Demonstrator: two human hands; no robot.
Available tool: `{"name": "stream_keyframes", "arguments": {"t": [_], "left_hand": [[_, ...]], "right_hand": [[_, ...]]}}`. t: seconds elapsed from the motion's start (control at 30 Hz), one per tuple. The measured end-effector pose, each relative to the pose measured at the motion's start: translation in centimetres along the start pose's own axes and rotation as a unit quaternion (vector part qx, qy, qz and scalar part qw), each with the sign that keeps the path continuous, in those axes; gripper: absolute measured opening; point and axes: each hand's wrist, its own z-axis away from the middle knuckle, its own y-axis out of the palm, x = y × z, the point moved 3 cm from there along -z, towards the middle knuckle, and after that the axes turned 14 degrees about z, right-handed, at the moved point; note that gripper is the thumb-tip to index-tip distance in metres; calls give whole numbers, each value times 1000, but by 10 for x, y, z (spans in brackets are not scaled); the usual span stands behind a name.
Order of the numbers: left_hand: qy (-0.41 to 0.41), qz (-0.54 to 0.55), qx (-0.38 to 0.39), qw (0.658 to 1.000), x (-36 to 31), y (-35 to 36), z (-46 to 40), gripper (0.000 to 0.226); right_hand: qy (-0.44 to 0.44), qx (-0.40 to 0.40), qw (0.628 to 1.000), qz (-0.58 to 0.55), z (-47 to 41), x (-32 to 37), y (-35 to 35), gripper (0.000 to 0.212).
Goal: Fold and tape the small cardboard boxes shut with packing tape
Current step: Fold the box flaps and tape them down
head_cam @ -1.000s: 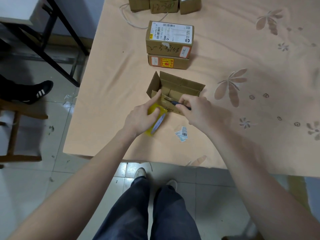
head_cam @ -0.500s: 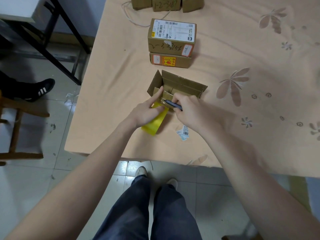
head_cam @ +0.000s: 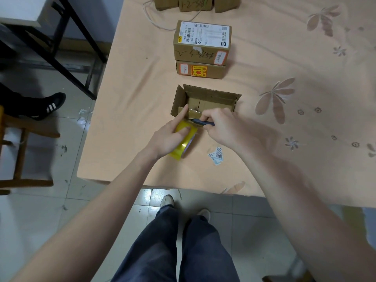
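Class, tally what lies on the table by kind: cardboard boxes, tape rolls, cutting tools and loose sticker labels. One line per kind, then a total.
Cardboard boxes: 6 (open box, labelled box, flat box under it, 3 at the far edge)
Yellow tape roll: 1
Blue cutter: 1
Sticker labels: 2
Total: 10

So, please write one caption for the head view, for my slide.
Left hand grips yellow tape roll; right hand holds a blue cutter at the open cardboard box.

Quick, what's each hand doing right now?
Left hand: grips the yellow tape roll.
Right hand: grips a dark blue cutter beside the open cardboard box.
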Motion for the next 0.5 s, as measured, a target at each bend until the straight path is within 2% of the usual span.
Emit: {"name": "stream_keyframes", "arguments": {"t": [0.1, 0.23, 0.5], "left_hand": [[-3, -26, -16, 1000, 0, 0, 1, 57], [7, -115, -36, 993, -4, -1, -1, 55], [16, -220, -26, 975, -9, 2, -3, 54]], "right_hand": [[-6, 0, 1000, 10, 0, 0, -1, 19], [-1, -25, 999, 41, 8, -3, -1, 21], [12, -21, 998, 62, 15, -8, -1, 29]]}}
